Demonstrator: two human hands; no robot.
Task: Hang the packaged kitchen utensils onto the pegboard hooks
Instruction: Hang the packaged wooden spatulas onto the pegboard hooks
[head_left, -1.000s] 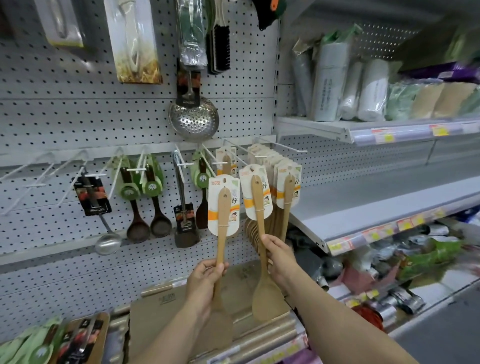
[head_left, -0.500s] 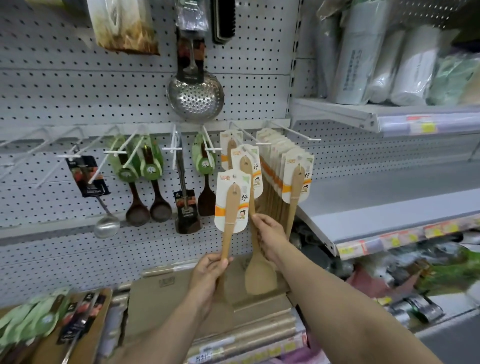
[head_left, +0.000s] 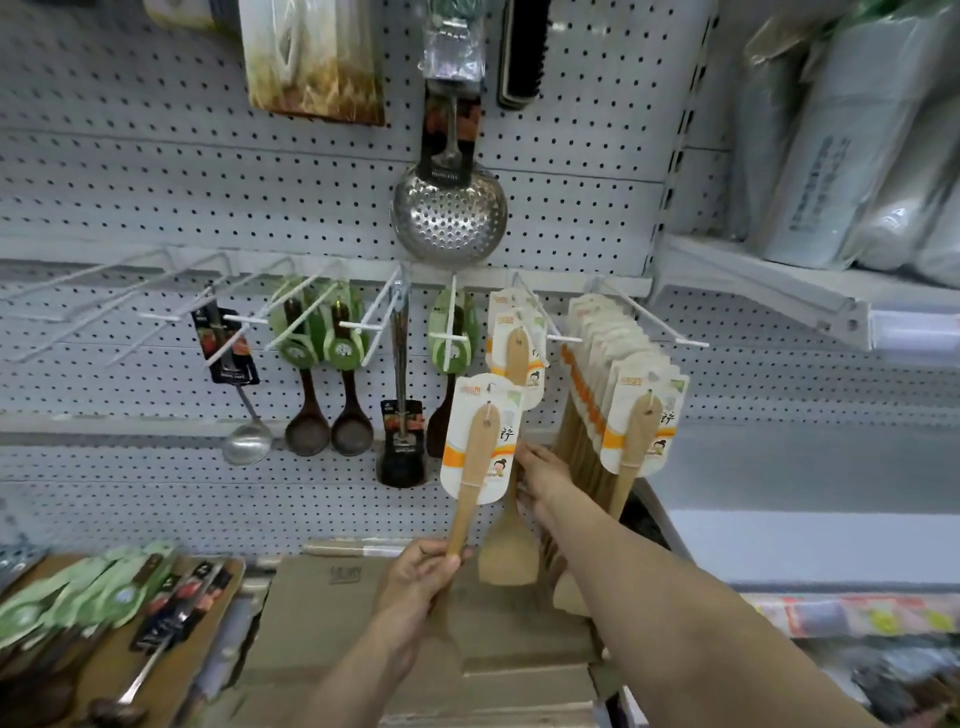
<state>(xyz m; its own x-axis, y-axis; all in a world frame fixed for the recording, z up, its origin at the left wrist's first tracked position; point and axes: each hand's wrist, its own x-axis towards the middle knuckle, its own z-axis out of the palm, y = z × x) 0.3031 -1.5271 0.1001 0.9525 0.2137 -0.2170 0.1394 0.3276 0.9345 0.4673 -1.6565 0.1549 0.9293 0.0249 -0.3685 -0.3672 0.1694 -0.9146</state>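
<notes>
Two bare arms with plain, unadorned skin: the left forearm (head_left: 363, 670) and left hand (head_left: 415, 577) at lower centre of the frame, the right forearm (head_left: 675, 613) and right hand (head_left: 540, 478) at lower right.

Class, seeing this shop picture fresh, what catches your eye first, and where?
The shiny steel skimmer hangs high in the middle of the pegboard. Below it, the left hand grips a carded wooden spatula by its handle, and the right hand is at a second spatula up at a hook just behind.
</notes>
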